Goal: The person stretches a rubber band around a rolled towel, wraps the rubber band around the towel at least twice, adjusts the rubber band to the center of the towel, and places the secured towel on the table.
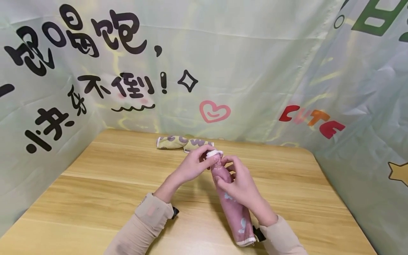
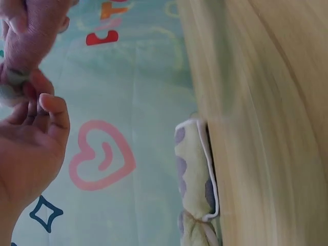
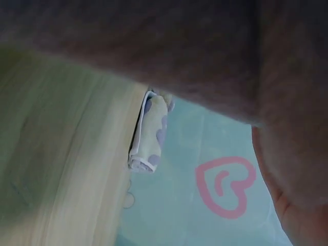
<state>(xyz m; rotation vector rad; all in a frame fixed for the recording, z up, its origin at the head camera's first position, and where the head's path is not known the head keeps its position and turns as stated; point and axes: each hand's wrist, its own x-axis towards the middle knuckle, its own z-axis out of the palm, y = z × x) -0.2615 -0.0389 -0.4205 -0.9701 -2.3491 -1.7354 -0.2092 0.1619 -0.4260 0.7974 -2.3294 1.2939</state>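
A rolled pink towel (image 1: pixel 234 216) with pale blue patches and white edges slants up from the table in the head view. Close to its far end it narrows into a cinched neck; whether a band sits there I cannot tell. My left hand (image 1: pixel 192 164) pinches that far end between thumb and fingers. Just below the neck, my right hand (image 1: pixel 242 182) grips the roll, thumb on the near side. In the left wrist view the fingers of the left hand (image 2: pixel 36 143) curl against the towel's end. Blurred pink cloth (image 3: pixel 154 61) hides most of the right wrist view.
A rolled yellow towel (image 1: pixel 172 142) with purple spots lies at the table's back edge, drawn in at its middle. The wooden table (image 1: pixel 111 177) is enclosed by printed cloth walls (image 1: pixel 255 71) behind and on both sides.
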